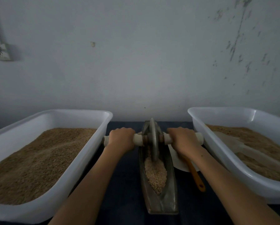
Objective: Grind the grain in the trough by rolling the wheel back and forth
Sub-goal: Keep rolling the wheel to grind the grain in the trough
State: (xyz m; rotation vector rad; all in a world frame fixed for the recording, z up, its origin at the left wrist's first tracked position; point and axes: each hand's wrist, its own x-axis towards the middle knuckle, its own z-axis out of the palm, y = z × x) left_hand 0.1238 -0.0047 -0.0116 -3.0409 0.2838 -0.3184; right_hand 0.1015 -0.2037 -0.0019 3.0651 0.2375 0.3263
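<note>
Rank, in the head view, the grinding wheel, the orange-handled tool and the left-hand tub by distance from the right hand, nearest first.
From the right hand:
1. Grinding wheel, just to its left on the axle that it grips.
2. Orange-handled tool, below the wrist, beside the trough.
3. Left-hand tub, across the trough, beyond the left hand.

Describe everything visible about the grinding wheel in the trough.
The grinding wheel is a thin grey disc that looks like metal, standing upright on edge. It sits toward the far end of the narrow boat-shaped trough, its lower rim in the pale grain. A pale handle runs through its hub, with rusty collars on either side. The left hand and right hand each grip one side of it.
</note>
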